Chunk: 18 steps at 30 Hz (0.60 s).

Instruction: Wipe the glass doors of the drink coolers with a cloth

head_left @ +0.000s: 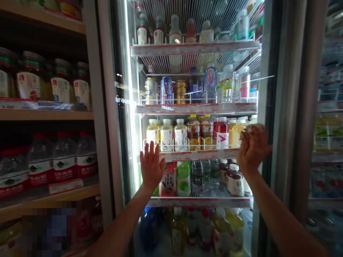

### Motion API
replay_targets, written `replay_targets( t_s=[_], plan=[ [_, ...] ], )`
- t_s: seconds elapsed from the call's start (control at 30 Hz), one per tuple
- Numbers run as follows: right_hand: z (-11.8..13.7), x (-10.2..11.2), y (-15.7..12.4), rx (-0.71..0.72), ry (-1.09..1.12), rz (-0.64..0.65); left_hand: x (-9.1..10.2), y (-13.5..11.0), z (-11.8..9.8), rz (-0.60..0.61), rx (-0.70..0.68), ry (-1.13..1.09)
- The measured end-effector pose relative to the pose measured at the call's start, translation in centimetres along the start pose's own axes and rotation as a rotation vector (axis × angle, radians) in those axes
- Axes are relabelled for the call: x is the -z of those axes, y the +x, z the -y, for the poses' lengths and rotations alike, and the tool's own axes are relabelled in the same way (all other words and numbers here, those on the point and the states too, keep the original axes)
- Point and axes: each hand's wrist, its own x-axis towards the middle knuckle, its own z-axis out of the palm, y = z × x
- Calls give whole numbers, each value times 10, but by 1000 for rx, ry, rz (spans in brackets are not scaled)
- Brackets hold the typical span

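Observation:
My left hand [152, 166] is raised with its fingers stretched out and palm forward, holding nothing. It is in front of the left part of a lit drinks cooler [195, 49], by the shelf with white-capped tea bottles [166, 135]. At the cooler's right side my right hand [252, 153] is raised, its fingers curled around a brown-and-white mottled item [252, 131]. Blur hides what kind of item that is. Behind this hand stand yellow juice bottles [238, 131] and a red drink bottle [221, 132]. Whether either hand touches glass, I cannot tell.
Left of the cooler, wooden shelves [45, 115] hold labelled jars [30, 76] and red-capped water bottles [64, 157]. Inside the cooler are cans [166, 90] and more bottles [197, 177] on wire racks. A metal door frame [300, 107] and another stocked cooler [329, 135] are at the right.

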Motion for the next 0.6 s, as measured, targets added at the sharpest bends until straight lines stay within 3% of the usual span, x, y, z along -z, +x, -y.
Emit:
replay_targets(
  t_s=[0.07,0.2,0.23,0.3,0.43,0.5,0.6],
  plan=[
    [10,-1,-1,18,0,20,0,0,0,-2,7,-7],
    [54,3,-30,495,79,266,0,0,1,13,16,-36],
    [56,5,-31,552,80,300,0,0,2,19,12,-37],
    [42,7,-19,461,47,262,0,-1,1,26,9,-26],
    [0,-2,30,-94,-20,87,0,-1,-5,44,40,25],
    [9,-10,34,-55,16,166,1,-1,-8,71,50,47],
    [54,-8,7,356,167,382,5,-1,-8,142,69,52]
  ],
)
